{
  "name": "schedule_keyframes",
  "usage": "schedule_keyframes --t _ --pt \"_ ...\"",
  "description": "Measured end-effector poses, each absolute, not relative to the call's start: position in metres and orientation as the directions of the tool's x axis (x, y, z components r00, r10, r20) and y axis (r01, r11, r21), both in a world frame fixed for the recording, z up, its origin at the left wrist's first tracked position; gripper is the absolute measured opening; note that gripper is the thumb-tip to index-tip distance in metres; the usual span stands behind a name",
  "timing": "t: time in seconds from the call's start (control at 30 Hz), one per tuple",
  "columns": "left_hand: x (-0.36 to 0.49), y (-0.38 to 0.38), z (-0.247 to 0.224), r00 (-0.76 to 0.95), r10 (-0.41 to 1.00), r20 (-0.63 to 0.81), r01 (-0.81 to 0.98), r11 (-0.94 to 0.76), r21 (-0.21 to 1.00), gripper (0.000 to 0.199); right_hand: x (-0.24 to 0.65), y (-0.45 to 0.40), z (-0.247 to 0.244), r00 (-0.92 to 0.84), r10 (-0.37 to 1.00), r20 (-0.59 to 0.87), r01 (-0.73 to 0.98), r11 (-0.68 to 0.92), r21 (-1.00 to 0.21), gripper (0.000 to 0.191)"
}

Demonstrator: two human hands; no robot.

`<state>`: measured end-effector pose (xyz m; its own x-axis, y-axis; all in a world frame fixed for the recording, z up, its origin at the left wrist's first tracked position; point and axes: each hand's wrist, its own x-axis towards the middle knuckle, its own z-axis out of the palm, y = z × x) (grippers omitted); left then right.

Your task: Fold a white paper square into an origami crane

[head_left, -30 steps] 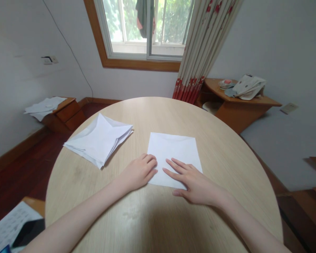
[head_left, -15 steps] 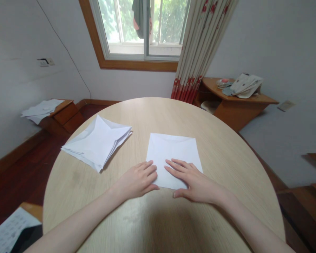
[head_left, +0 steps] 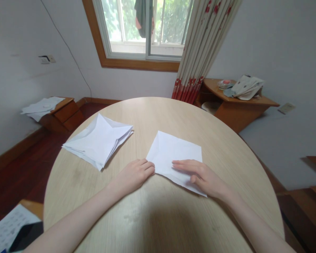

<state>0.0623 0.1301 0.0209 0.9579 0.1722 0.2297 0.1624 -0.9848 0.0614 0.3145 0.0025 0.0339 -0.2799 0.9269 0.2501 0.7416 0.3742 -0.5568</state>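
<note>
A white sheet of paper (head_left: 177, 149) lies turned at an angle on the round wooden table (head_left: 158, 112). My left hand (head_left: 139, 172) has its fingers closed on the sheet's left corner. Across the right part of the sheet rests my right hand (head_left: 197, 172), its fingers stretched out and side by side, with the thumb a little apart. Left of the sheet is a stack of white papers (head_left: 98, 140) with creased, raised edges.
A wooden drawer unit (head_left: 64, 114) with papers stands at the far left. Beyond the table, a corner shelf (head_left: 231, 107) bears a cloth bag (head_left: 249, 86). A dark phone (head_left: 27, 235) lies on a printed sheet (head_left: 5, 225) at the lower left.
The sheet has turned clockwise, its right side now nearer to me. My left hand has closed its fingers at the corner, and my right hand has moved right with its fingers closer together.
</note>
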Motion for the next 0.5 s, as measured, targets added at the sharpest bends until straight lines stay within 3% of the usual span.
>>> schedule_keyframes --t 0.17,0.33,0.47,0.5 --pt "0.063 0.133 0.017 0.921 0.295 0.254 0.226 -0.937 0.267 0.023 0.31 0.0 0.042 -0.15 0.813 0.562 0.728 0.475 -0.494 0.072" --pt "0.065 0.131 0.016 0.899 0.367 0.237 0.265 -0.89 0.372 0.024 0.297 -0.007 0.046 -0.05 0.569 0.821 0.829 0.482 -0.284 0.058" --pt "0.066 0.132 0.01 0.889 0.384 0.251 0.259 -0.872 0.415 0.024 0.284 -0.025 0.038 -0.214 0.343 0.915 0.856 0.517 0.007 0.04" --pt "0.067 0.133 0.008 0.886 0.388 0.254 0.258 -0.868 0.424 0.023 0.28 -0.029 0.035 -0.249 0.37 0.895 0.841 0.541 0.01 0.036"
